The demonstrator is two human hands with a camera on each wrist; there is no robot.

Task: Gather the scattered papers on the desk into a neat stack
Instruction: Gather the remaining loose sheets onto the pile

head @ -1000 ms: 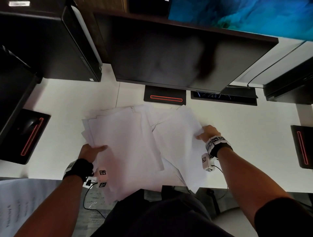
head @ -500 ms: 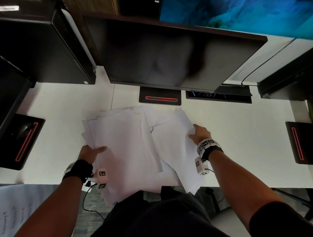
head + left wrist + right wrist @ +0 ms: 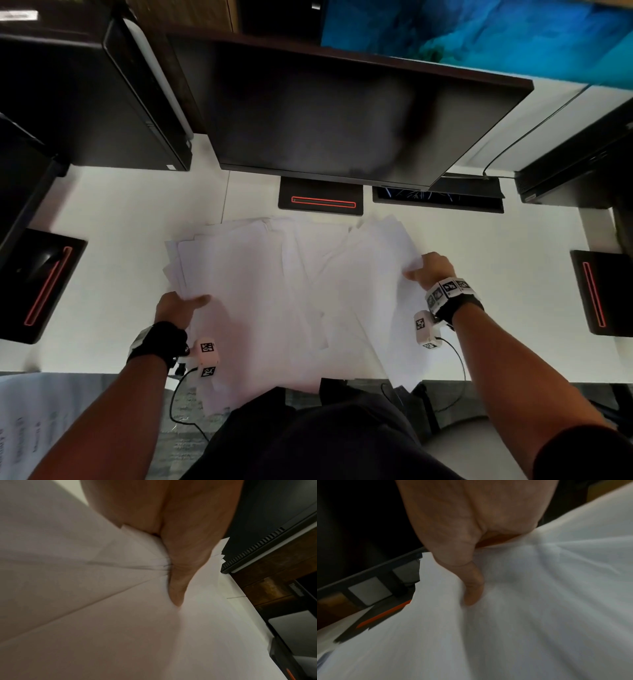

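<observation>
Several white papers (image 3: 291,291) lie in a loose overlapping spread on the white desk (image 3: 120,222), some hanging over its front edge. My left hand (image 3: 180,305) grips the left edge of the papers (image 3: 120,615), thumb on top and fingers underneath. My right hand (image 3: 428,270) pinches the right edge of the papers (image 3: 539,601), thumb on top, and the sheets crumple around it. The fingers under the sheets are hidden in both wrist views.
A dark monitor (image 3: 342,113) stands right behind the papers, its base (image 3: 320,198) touching their far edge. Black stands with red lines sit at far left (image 3: 44,284) and far right (image 3: 599,291). A computer case (image 3: 85,92) is back left. A printed sheet (image 3: 34,428) lies on the floor.
My right hand pushed the right-hand sheets leftward, then drew back to the right with their edge. The left hand kept its grip and barely moved.
</observation>
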